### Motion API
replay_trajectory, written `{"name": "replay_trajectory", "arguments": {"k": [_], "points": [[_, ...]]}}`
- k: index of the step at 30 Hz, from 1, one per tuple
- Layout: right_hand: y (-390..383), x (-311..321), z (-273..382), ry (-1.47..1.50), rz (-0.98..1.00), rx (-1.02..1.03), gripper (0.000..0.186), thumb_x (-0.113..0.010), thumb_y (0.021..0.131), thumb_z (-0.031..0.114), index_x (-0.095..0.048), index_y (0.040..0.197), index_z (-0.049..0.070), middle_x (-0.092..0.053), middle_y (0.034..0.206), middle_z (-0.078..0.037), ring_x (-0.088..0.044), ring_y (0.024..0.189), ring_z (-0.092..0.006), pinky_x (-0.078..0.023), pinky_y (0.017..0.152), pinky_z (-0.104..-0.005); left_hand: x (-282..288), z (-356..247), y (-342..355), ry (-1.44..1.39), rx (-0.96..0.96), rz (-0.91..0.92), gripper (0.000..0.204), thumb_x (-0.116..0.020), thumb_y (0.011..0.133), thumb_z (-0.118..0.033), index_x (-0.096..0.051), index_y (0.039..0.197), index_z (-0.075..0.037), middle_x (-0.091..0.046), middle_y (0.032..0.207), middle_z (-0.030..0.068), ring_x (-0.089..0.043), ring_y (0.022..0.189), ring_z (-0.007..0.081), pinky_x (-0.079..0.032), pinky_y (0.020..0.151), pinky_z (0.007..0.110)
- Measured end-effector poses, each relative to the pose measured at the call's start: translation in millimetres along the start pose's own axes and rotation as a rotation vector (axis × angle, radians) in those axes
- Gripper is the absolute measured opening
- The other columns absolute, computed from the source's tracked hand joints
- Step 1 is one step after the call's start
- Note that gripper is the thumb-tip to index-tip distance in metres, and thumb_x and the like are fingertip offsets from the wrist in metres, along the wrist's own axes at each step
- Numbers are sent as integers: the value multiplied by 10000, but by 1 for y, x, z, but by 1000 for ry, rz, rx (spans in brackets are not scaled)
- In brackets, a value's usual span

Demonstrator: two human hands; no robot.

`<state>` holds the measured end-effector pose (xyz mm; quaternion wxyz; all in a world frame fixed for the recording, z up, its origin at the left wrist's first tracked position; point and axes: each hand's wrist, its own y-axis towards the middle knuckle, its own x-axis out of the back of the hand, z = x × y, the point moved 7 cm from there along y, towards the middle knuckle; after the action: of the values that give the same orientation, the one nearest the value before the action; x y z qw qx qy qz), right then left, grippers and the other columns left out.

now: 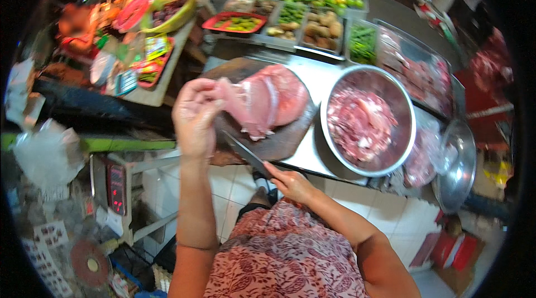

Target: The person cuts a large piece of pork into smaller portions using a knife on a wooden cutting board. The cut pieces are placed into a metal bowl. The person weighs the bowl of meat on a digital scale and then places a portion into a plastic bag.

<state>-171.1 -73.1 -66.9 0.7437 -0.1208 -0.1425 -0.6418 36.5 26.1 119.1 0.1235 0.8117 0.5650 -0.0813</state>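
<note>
My left hand (195, 111) pinches the left edge of a thin flap of raw meat (231, 100), lifted at the left of a larger pink slab (287, 94). Whether the flap is cut free of the slab, I cannot tell. Under the meat lies a dark wooden chopping board (293, 144). My right hand (293, 185) is wrapped round the handle of a knife (245, 153). Its blade points up and left over the board's near edge, below the meat. To the right of the board stands a steel bowl (410, 130) with cut raw meat (360, 122) in it.
Trays of limes, green chillies (290, 13) and brown root vegetables (322, 30) line the far side. A clear tub of meat (419, 72) stands behind the bowl, a metal lid (456, 167) to its right. At left are a digital scale (114, 186) and a yellow basket (192, 5).
</note>
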Motion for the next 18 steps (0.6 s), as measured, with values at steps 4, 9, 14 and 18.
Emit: {"name": "replay_trajectory", "arguments": {"k": [4, 9, 14, 18], "points": [[8, 11, 3, 12, -51, 36, 717, -569, 913, 80, -292, 1565, 195, -652, 852, -240, -640, 734, -413, -499, 704, -493, -48, -13, 4, 172, 120, 78, 328, -622, 763, 107, -596, 1077, 15, -635, 1030, 60, -608, 912, 117, -496, 863, 248], [23, 35, 10, 20, -216, 118, 643, -585, 920, 92, -360, 1522, 122, -667, 964, -264, -656, 840, -444, -529, 750, -482, -166, 20, -4, -51, 12, 380, 332, -663, 786, 53, -621, 1109, -7, -647, 1031, 60, -626, 930, 124, -526, 835, 257], [-3, 53, 3, -11, -382, 81, 242, -623, 906, 80, -642, 1139, 14, -686, 937, -251, -682, 850, -421, -540, 750, -458, -202, 39, -22, 607, -328, 310, 361, -669, 809, 1, -624, 1168, 6, -580, 1197, 193, -565, 1126, 377, -440, 1017, 418], [-13, 61, -14, 117, -380, -240, 533, -631, 905, 19, -494, 1420, 21, -690, 1012, -271, -709, 818, -381, -552, 708, -382, -122, 48, -36, 670, -401, 71, 219, -656, 830, -16, -670, 1048, -9, -639, 1052, 125, -620, 1025, 255, -480, 920, 358]]}}
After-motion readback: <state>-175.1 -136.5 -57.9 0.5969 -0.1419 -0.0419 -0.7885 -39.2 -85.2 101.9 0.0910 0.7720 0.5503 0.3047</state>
